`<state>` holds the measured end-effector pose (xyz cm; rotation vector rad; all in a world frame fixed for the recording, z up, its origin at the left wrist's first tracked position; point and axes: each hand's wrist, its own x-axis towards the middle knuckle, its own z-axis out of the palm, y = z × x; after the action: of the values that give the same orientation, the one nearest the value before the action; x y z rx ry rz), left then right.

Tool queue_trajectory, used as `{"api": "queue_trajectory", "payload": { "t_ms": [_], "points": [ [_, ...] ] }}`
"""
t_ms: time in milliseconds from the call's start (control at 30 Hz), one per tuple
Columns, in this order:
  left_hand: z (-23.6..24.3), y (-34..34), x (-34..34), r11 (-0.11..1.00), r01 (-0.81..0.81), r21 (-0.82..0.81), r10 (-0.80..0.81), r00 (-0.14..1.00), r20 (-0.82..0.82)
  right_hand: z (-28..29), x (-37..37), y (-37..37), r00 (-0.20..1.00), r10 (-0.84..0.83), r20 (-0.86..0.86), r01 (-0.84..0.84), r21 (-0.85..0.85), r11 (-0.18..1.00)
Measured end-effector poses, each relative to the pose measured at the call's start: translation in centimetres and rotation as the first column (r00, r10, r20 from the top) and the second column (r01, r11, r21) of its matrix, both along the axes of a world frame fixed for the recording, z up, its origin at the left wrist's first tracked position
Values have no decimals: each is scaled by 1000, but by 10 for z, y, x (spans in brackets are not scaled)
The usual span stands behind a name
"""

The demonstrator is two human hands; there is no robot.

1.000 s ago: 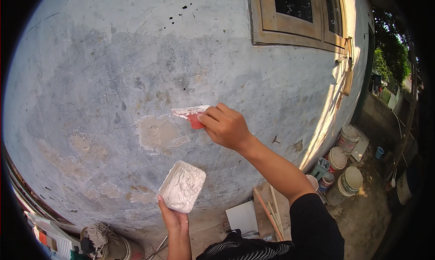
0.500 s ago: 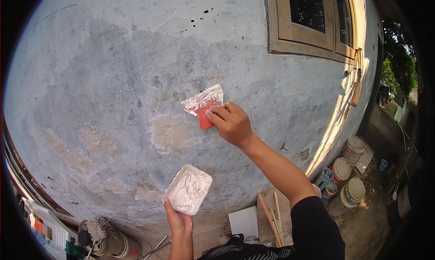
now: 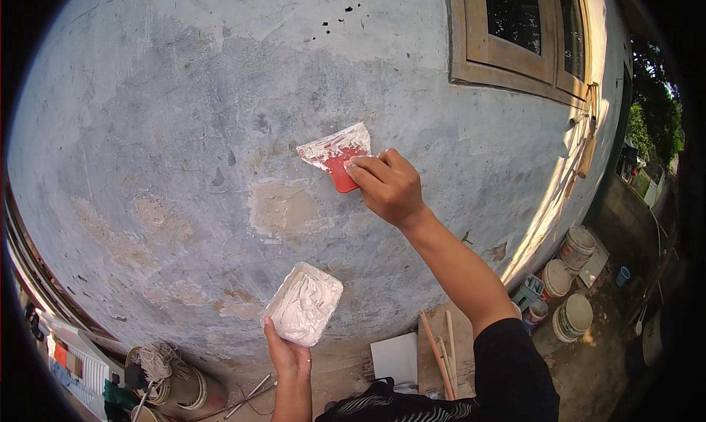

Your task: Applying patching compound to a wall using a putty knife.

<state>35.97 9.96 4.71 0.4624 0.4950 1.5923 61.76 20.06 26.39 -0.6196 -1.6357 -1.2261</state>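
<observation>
R hand (image 3: pixel 390 183) is closed on a red putty scraper (image 3: pixel 344 173), thumb & fingers pinching it near its R edge. Scraper's wide edge faces up & a bit L, smeared w/ white paste; it's in front of the pale blue wall (image 3: pixel 184 120), above & R of a rough beige patch (image 3: pixel 283 207). Can't tell if the edge touches the wall.

L hand (image 3: pixel 288 354) holds a white rectangular tray (image 3: pixel 282 290) by its lower L corner, thumb up along the side, fingers underneath. Tray is tilted, lower in view than the scraper & well apart from it; thick white paste (image 3: pixel 307 304) fills most of it, surface ridged.

Wood-framed window (image 3: pixel 507 53) up R. On the ground, R side: several dirty buckets (image 3: pixel 572 317) & a small blue cup (image 3: pixel 624 275). Bottom ctr: wood sticks (image 3: pixel 438 359) w/ a white panel (image 3: pixel 395 359) just beside. Lower L: stringy mop head (image 3: pixel 157 361) atop a bucket.
</observation>
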Motion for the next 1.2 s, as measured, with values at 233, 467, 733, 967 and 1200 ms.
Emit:
{"api": "queue_trajectory", "payload": {
  "t_ms": [233,467,733,967,1200],
  "points": [
    [4,0,1,1000,-26,-4,26,1000,7,-9,6,-9,999,-34,40,36,-55,998],
    [0,4,3,1000,-7,20,8,1000,-3,5,9,0,999,-47,-9,48,121,992],
    [1,6,4,1000,-8,-5,8,1000,1,-35,8,2,1000,-30,8,31,-110,993],
    [2,7,5,1000,-11,5,11,1000,-8,1,5,-23,995,71,-74,-70,12,997],
    [2,8,10,1000,-2,-1,2,1000,-15,-21,-4,5,999,12,-46,-13,-25,1000]
  ]
}}
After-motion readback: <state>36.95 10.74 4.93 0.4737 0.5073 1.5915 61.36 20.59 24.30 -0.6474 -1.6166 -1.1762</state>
